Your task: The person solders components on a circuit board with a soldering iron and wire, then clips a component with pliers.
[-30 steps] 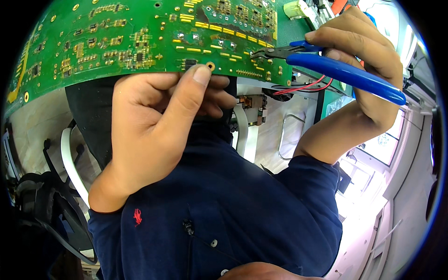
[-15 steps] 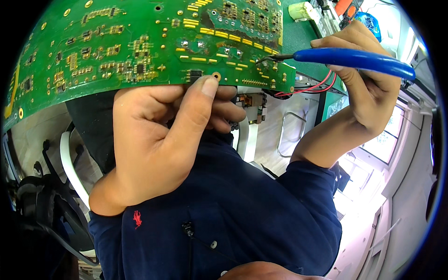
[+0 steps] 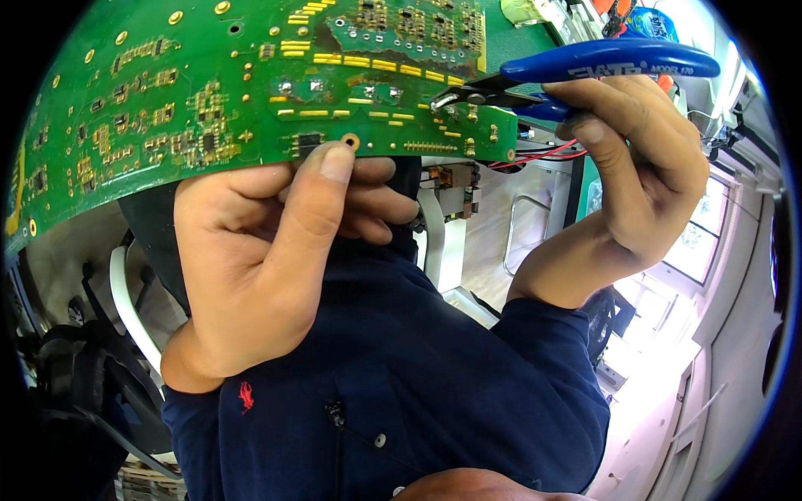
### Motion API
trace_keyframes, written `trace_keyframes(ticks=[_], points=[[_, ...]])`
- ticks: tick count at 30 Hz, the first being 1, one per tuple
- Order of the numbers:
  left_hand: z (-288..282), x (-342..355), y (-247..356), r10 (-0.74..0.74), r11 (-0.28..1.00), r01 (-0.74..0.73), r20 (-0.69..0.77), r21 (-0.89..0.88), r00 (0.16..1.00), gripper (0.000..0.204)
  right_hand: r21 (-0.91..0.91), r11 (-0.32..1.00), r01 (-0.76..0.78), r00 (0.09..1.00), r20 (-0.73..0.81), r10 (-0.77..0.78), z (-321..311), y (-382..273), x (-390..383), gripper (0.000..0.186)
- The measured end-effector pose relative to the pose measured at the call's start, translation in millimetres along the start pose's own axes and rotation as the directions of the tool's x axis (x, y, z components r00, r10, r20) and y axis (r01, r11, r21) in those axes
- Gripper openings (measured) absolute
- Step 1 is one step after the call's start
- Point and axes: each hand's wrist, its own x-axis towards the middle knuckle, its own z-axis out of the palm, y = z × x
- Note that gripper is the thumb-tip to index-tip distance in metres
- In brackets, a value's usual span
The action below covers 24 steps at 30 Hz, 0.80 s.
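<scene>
A large green circuit board (image 3: 184,92) spans the top of the view, covered in small components and gold pads. My left hand (image 3: 259,250) grips its near edge, thumb on top beside a gold-ringed hole and fingers underneath. In my right hand (image 3: 639,159) is a pair of blue-handled flush cutters (image 3: 618,63), held from the right. Their metal jaws rest at or just above the board's right part, close to a row of gold pads; whether they touch it I cannot tell. A browned, scorched-looking patch (image 3: 401,54) lies beyond the jaws.
Red and black wires (image 3: 543,155) run out past the board's right end. Beyond lie a green work surface (image 3: 522,52) and a blue package (image 3: 652,23). Below the board another circuit assembly (image 3: 451,190) shows. A black chair (image 3: 92,367) stands at lower left.
The board and my left hand have shifted a little left. The cutters have turned, so both handles and the jaws now show more broadly, and their tip has moved slightly left.
</scene>
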Motion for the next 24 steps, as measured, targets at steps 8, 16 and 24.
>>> trace_keyframes(ticks=[8,16,24], points=[[0,0,1,-0.01,0.999,0.01,-0.014,0.037,1.0,0.034,-0.017,1.0,-0.022,0.998,-0.053,0.021,5,-8,-9,0.022],[0,0,1,-0.001,0.998,0.002,-0.014,0.058,1.0,0.034,0.045,0.978,-0.205,0.959,-0.193,0.21,21,-24,-20,0.021],[0,0,0,0.022,0.996,-0.021,-0.002,0.09,1.0,0.035,0.095,0.946,-0.309,0.918,-0.23,0.323,29,-28,-29,0.023]])
